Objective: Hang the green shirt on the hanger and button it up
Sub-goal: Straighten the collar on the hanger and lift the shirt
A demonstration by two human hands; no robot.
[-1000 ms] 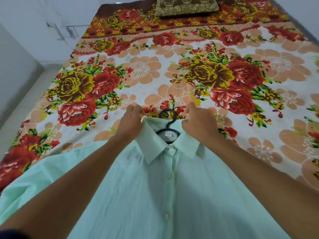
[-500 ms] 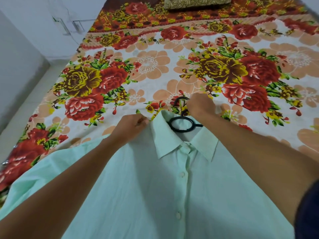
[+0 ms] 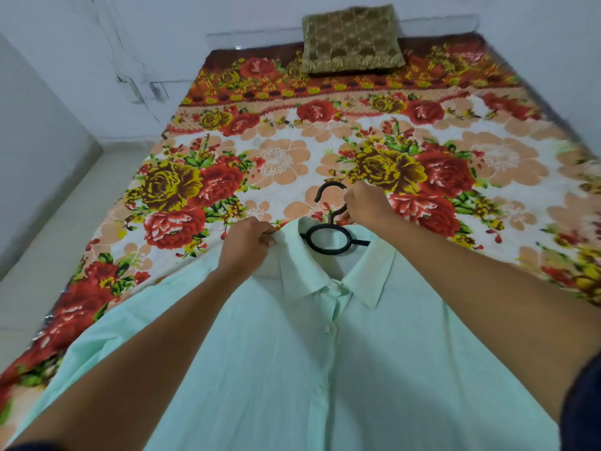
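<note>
The pale green shirt [image 3: 325,369] lies buttoned, front up, on the bed, collar pointing away from me. A black hanger [image 3: 328,239] sits inside it; its ring and hook stick out above the collar. My right hand [image 3: 366,203] grips the hanger's hook just past the collar. My left hand [image 3: 245,245] pinches the shirt's left shoulder beside the collar. The hanger's arms are hidden under the fabric.
The bed carries a floral sheet [image 3: 286,164] in red, yellow and peach. A brown-gold pillow [image 3: 353,39] leans at the head against the white wall. Pale floor [image 3: 48,239] runs along the bed's left side.
My right hand went from the collar to the hanger's hook and drew it farther out of the neck opening. My left hand stayed at the shoulder. The view tilted up, showing the pillow.
</note>
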